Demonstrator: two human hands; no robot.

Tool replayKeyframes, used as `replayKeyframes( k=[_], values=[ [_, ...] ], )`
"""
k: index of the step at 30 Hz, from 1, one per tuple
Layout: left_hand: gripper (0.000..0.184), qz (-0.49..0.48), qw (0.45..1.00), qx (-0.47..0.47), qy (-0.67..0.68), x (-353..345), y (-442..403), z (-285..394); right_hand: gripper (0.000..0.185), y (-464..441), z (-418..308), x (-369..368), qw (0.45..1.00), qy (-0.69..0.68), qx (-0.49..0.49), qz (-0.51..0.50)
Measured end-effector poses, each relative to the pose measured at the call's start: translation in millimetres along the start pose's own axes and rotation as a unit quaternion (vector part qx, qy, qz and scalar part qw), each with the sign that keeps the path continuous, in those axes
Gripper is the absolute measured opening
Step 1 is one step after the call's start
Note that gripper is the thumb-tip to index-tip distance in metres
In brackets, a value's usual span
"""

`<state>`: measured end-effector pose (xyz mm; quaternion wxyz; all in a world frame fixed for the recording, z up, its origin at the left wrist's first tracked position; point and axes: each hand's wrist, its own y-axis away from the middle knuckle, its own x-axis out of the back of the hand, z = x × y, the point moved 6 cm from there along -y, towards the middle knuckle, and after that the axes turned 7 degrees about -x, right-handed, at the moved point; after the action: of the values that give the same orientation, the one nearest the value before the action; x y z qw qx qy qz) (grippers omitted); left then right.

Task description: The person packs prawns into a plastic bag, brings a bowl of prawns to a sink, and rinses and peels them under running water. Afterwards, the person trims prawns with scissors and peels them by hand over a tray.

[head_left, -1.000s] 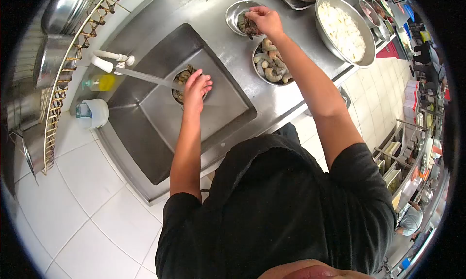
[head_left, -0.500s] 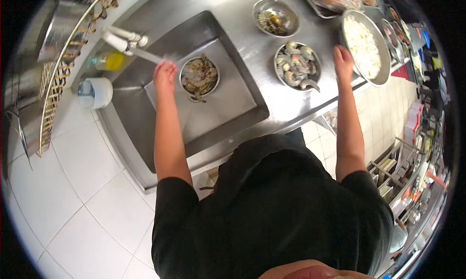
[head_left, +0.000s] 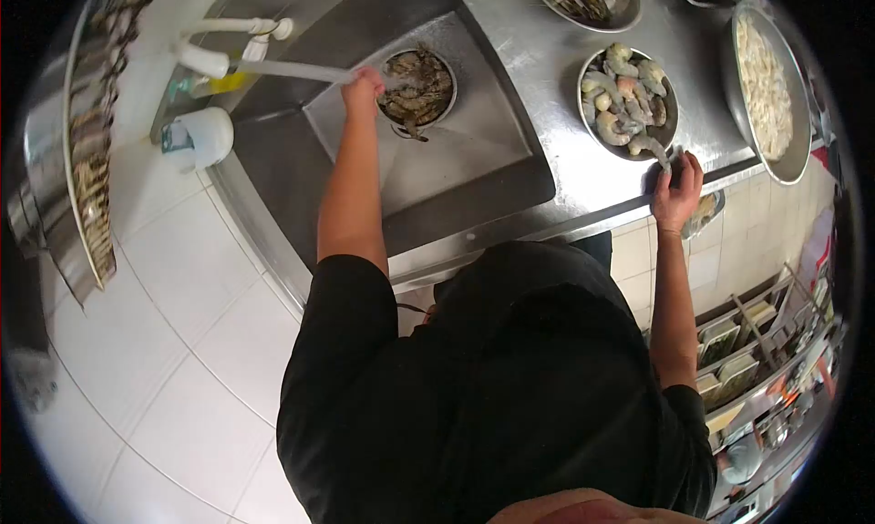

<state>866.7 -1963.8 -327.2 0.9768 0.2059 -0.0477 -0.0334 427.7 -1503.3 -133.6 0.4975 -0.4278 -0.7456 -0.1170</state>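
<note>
My left hand (head_left: 364, 88) is closed around a pale hose (head_left: 296, 70) running from the white pipe fitting on the wall. The hose end is over a round metal bowl (head_left: 448, 96) of dark unpeeled shrimp (head_left: 417, 85) in the sink, with what looks like water spraying on them. My right hand (head_left: 677, 196) is at the counter's front edge with its fingers apart, just below a metal bowl (head_left: 583, 114) of grey shrimp (head_left: 629, 96). Its fingertips are by one shrimp tail hanging over the rim; whether they touch it I cannot tell.
A large metal bowl (head_left: 797, 155) of whitish pieces stands to the right, near the counter edge. Behind the shrimp is a smaller metal bowl (head_left: 624, 15) with dark scraps. A white container (head_left: 211, 134) and a yellow-green bottle (head_left: 223, 82) stand left of the sink (head_left: 428, 191).
My right hand has come away from the rim of the large bowl and down to the shrimp bowl. My left hand still holds the hose. The whole view has shifted.
</note>
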Motion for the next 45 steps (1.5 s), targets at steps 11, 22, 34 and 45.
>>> replayKeyframes(
  k=[11, 22, 34, 45],
  values=[
    [0.033, -0.048, 0.866, -0.130, -0.481, -73, 3, -87, 0.035, -8, 3, 1, 1.000, -0.019, -0.025, 0.000],
    [0.022, -0.032, 0.852, -0.068, -0.519, -82, -31, -127, 0.034, -13, 7, -1, 0.999, 0.011, -0.047, -0.015],
    [0.009, -0.024, 0.887, -0.221, -0.404, -39, -12, -83, 0.030, -11, 6, 0, 0.999, 0.028, -0.035, -0.028],
    [0.010, 0.014, 0.929, -0.177, -0.325, 2, 26, -5, 0.029, -6, 3, 2, 1.000, 0.015, -0.001, 0.011]
  ],
)
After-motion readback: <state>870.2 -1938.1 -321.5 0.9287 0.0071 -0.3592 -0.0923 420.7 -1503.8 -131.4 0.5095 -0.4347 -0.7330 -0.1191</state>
